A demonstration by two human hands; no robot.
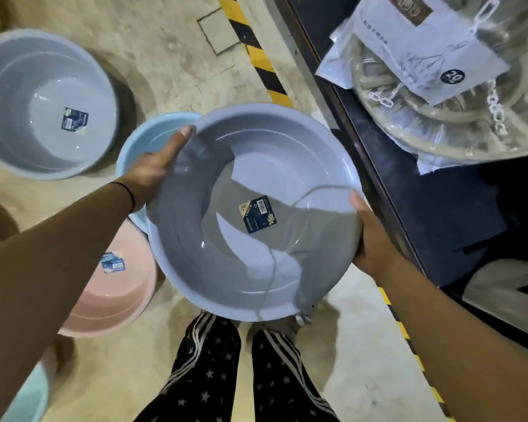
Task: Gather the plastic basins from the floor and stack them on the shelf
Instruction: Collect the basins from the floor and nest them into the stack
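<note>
While both arms reach forward and down, a grey-blue basin is carried above the concrete floor, held level with its dark label facing up from the bottom. The left hand clasps the far-left rim, thumb lying along the lip; the right hand clasps the opposite rim, fingers hidden underneath. The basin sits just beside the dark shelf edge, not yet over it.

On the floor several remain: a large grey tub well to the left, a light blue basin partly hidden behind the left hand, a pink basin under the left forearm, and a turquoise rim at the lower left corner. A brownish curve at the left edge may be another — too little shows to say.

This looks like the carry step, early in the task, since most basins are on the floor. The shelf already holds a bagged coil of hose with a white chain, so the next move calls for swinging the basin right and setting it on the bare dark surface nearer the person — clear of that bag, and flat enough that later basins can nest inside.
</note>
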